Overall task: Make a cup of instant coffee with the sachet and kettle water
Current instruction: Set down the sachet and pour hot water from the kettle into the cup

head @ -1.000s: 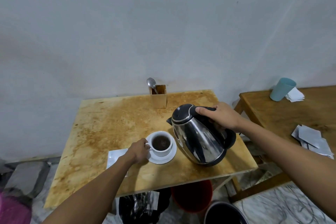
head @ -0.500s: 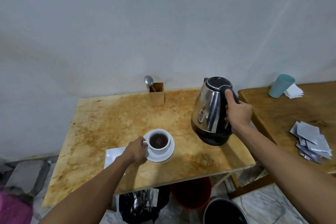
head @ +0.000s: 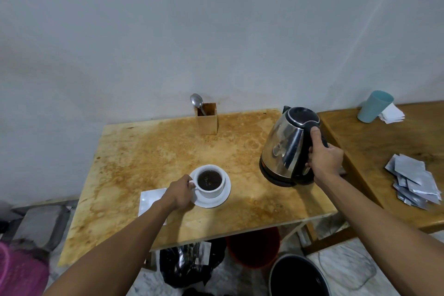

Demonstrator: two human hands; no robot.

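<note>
A steel electric kettle (head: pixel 287 149) was gripped upright at the table's right edge by the right hand (head: pixel 324 160). The white cup of dark coffee (head: pixel 209 180), on its saucer, was pinched at the handle by the left hand (head: pixel 179 193). Pouring appeared done; stirring with the metal spoon (head: pixel 197 101) was likely called for next.

A plain domestic corner set up for making drinks. A stained wooden table (head: pixel 153 151) stands against a bare grey wall (head: pixel 216 31), with a wooden spoon holder (head: pixel 207 119) at 12 o'clock and an electric kettle (head: pixel 287 146) at 2. Buckets (head: pixel 254 246) and a black rubbish bag (head: pixel 189 264) sit beneath, at 6 o'clock.
</note>
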